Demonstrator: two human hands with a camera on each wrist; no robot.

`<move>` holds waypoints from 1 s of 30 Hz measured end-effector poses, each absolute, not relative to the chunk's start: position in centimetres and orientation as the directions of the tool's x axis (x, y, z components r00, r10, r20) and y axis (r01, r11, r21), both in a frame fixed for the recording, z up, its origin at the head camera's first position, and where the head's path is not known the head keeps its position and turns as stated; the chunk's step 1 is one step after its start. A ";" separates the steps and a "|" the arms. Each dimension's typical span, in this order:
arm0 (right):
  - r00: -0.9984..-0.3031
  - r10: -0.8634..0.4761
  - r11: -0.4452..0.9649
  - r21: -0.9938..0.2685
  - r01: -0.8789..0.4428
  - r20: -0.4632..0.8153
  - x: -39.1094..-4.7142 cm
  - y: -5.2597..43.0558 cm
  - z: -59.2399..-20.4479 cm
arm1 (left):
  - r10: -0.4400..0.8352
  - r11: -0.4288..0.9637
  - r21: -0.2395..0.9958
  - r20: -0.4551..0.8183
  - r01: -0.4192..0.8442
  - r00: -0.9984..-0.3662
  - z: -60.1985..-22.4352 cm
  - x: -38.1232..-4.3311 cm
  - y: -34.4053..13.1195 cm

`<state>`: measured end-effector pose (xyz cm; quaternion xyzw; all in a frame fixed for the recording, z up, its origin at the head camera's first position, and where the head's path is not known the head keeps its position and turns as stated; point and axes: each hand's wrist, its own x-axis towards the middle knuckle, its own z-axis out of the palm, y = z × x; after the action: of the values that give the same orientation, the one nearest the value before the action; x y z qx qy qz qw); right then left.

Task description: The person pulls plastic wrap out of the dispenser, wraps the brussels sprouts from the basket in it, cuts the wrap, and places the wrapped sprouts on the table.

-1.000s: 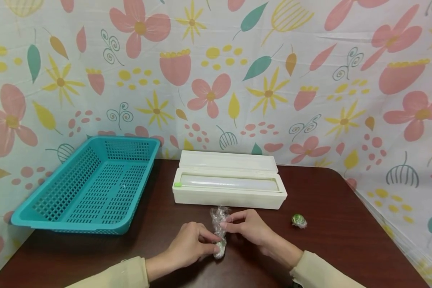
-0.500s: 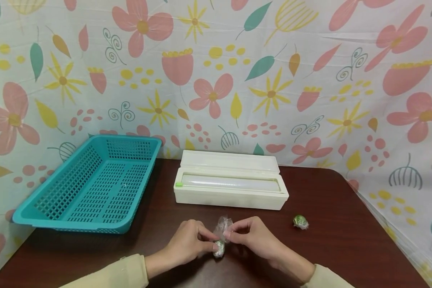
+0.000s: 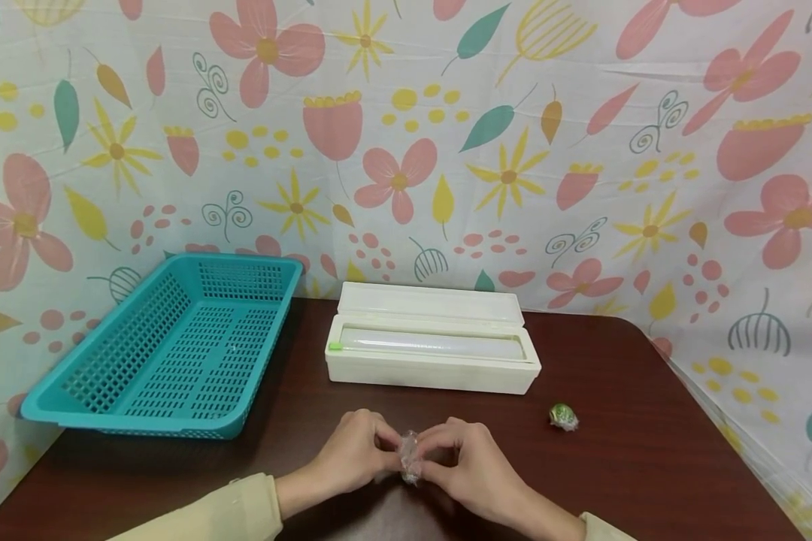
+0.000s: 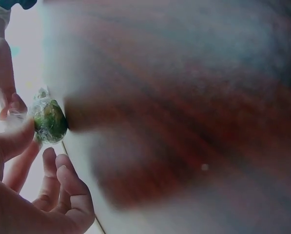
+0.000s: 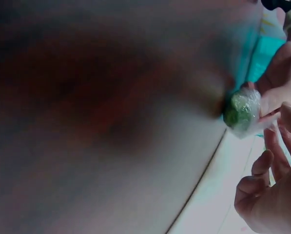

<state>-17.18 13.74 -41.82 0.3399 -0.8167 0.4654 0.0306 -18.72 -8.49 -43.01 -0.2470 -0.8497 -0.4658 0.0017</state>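
A small round green fruit or vegetable (image 3: 410, 469), wrapped in clear cling film, sits between my hands near the front of the table. In the left wrist view its green side (image 4: 51, 122) shows through the crinkled film. My left hand (image 3: 352, 454) pinches the wrapped piece from the left between thumb and forefinger. From the right, my right hand (image 3: 480, 469) pinches the loose cling film (image 5: 256, 127) between thumb and fingertips. Fingers hide parts of the bundle in the head view.
A long white cling film box (image 3: 433, 376) stands behind the hands, lid up, a roll inside. At left is a teal perforated basket (image 3: 243, 421). Another film-wrapped green piece (image 3: 563, 416) lies to the right on the dark brown table (image 3: 616, 466). Floral cloth (image 3: 406, 248) hangs behind.
The loose film tail stood up away from me; now it is drawn in and bunched down against the green piece. My right hand has moved nearer to me, opposite the left hand.
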 end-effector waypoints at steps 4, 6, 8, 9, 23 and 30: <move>-0.782 -0.531 0.335 -0.767 -0.547 0.326 -16.9 13.9 -42.0 | 0.406 0.445 0.805 0.210 0.393 -0.889 -43.0 -18.8 -8.6; -0.795 -0.537 0.337 -0.792 -0.509 0.282 -17.0 14.1 -42.1 | 0.394 0.449 0.818 0.180 0.359 -0.901 -43.0 -18.8 -8.6; -0.802 -0.544 0.335 -0.813 -0.476 0.246 -17.1 14.2 -42.2 | 0.382 0.448 0.833 0.150 0.325 -0.912 -43.0 -18.8 -8.6; -0.802 -0.550 0.332 -0.821 -0.466 0.233 -17.2 14.2 -42.2 | 0.377 0.446 0.841 0.133 0.306 -0.916 -42.9 -18.7 -8.6; -0.773 -0.615 0.316 -0.849 -0.424 0.157 -18.1 14.5 -42.6 | 0.360 0.440 0.850 0.129 0.291 -0.924 -42.8 -18.7 -8.8; -0.755 -0.637 0.301 -0.852 -0.428 0.154 -18.2 14.4 -42.6 | 0.404 0.369 0.872 0.161 0.321 -0.901 -42.5 -18.6 -9.0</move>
<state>-18.16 14.45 -42.64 0.3331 -0.7993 0.4885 -0.1072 -18.58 -9.02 -42.48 -0.2194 -0.8263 -0.5172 -0.0398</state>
